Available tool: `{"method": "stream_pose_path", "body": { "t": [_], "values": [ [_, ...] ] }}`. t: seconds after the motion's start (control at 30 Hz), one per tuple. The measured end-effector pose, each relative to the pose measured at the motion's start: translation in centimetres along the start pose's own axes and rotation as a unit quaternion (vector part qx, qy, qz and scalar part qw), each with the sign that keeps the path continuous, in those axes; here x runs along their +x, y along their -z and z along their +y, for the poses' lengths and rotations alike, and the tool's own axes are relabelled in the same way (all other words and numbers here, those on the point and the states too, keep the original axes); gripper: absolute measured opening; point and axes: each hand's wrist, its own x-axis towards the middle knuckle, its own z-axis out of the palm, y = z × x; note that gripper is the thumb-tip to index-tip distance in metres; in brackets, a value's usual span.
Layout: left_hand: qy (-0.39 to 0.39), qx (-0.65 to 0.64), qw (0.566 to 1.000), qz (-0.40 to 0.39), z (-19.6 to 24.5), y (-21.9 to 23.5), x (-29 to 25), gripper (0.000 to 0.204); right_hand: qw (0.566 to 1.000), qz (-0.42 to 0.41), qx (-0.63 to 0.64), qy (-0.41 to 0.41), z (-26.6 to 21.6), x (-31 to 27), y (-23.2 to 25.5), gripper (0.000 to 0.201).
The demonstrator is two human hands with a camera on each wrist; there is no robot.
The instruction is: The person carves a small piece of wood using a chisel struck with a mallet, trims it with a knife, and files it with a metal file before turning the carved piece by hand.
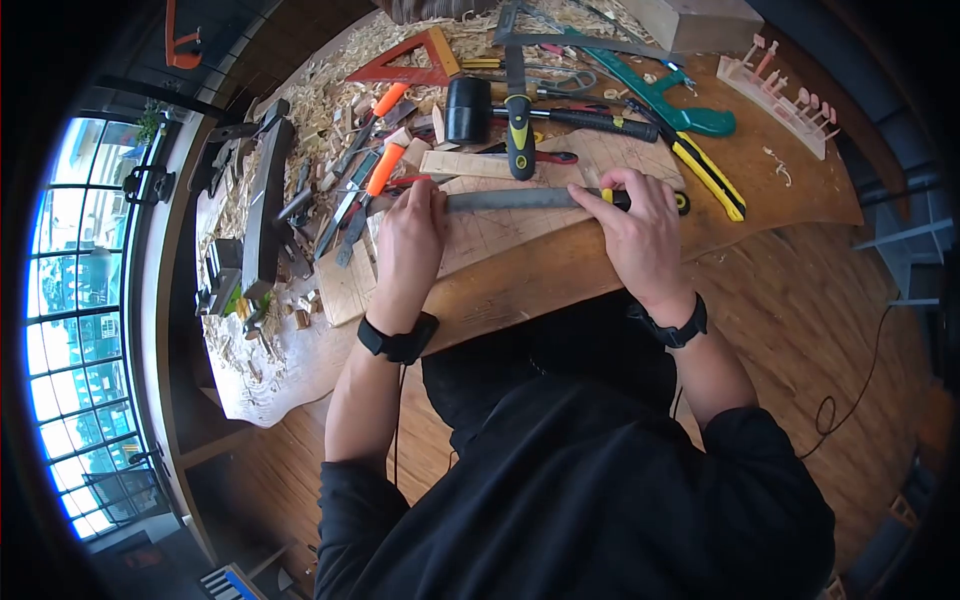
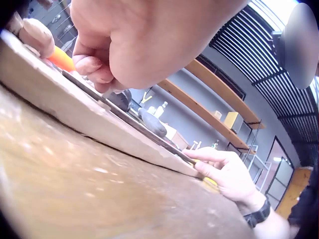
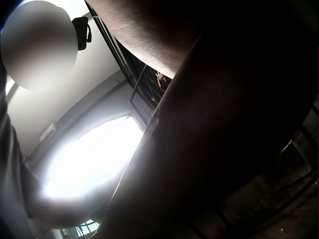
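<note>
Shows the right hand, partly shadowed, across the top; below, a slanting surface too dark to identify; leftward, white glare under a blurred head.

Tool handle partly hidden by right grip, block cropped above

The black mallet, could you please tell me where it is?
In the head view, the mallet lies upper centre, its head just left of a yellow-and-black handle.
</note>
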Motion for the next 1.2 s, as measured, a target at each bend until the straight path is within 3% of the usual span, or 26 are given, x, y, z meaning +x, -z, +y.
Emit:
{"method": "stream_pose_path", "body": {
  "t": [0.1,0.2,0.23,0.3,0.33,0.43,0.5,0.57,0.6,0.63,0.7,0.77,0.83,0.9,0.97,1.1,1.2],
  "values": [
    [0.032,-0.047,0.996,-0.065,2.2,-0.8,0.2,0.013,1.0,0.003,0.007,0.014,0.0,0.3,-0.1,0.042],
    [-0.009,-0.11,0.993,-0.042,5.6,-1.4,-0.1,0.006,1.0,0.0,-0.002,0.004,0.1,0.2,-0.5,0.042],
    [-0.027,-0.124,0.992,-0.028,5.7,-1.5,-0.1,0.006,1.0,-0.002,-0.001,0.006,0.0,0.2,-0.5,0.042],
    [0.007,-0.042,0.996,-0.082,3.6,-0.5,-0.4,0.006,1.0,0.002,-0.006,0.007,0.0,0.3,-0.2,0.042],
    [-0.022,-0.011,0.999,-0.038,1.4,-0.7,-0.5,0.006,1.0,0.004,-0.009,0.002,0.0,0.2,-0.1,0.042],
    [0.01,-0.02,1.0,0.008,-0.3,0.5,0.3,0.012,1.0,0.005,-0.001,0.003,0.1,0.0,0.0,0.042],
    [0.005,0.022,1.0,0.006,0.4,-0.1,0.3,0.013,1.0,0.004,0.004,0.008,0.0,0.2,-0.1,0.042],
    [-0.027,-0.054,0.998,0.001,3.0,-1.0,0.2,0.013,1.0,0.004,0.002,0.008,0.1,0.3,-0.2,0.042],
    [-0.018,-0.073,0.996,-0.038,4.1,-1.4,0.0,0.012,1.0,0.002,-0.004,0.004,0.1,0.2,-0.3,0.042],
    [-0.04,-0.098,0.994,-0.015,5.2,-1.9,-0.1,0.012,1.0,-0.001,-0.002,0.007,0.1,0.1,-0.4,0.042],
    [-0.064,-0.097,0.993,-0.021,4.8,-1.3,-0.1,0.013,1.0,0.001,0.002,0.001,0.1,0.1,-0.5,0.042],
    [-0.007,-0.033,0.998,-0.051,2.5,-0.4,-0.4,0.006,1.0,0.0,0.0,0.003,0.1,0.2,-0.4,0.042],
    [0.002,-0.024,1.0,0.017,0.1,0.0,0.1,0.006,1.0,0.004,-0.003,-0.001,0.1,0.1,-0.3,0.043],
    [0.012,0.012,1.0,0.019,0.4,-0.2,0.2,0.007,1.0,0.005,-0.002,0.008,0.1,0.2,-0.3,0.043],
    [0.049,-0.038,0.997,-0.055,2.9,-0.8,0.1,0.008,1.0,0.002,-0.006,0.008,0.2,0.1,-0.3,0.043],
    [-0.017,-0.127,0.991,-0.034,7.1,-2.7,0.0,0.005,1.0,-0.004,-0.007,-0.001,0.0,0.2,-0.3,0.042],
    [-0.003,-0.069,0.997,-0.042,4.2,-1.2,-0.1,0.005,1.0,-0.001,-0.006,0.0,0.1,0.1,-0.4,0.043]
  ]
}}
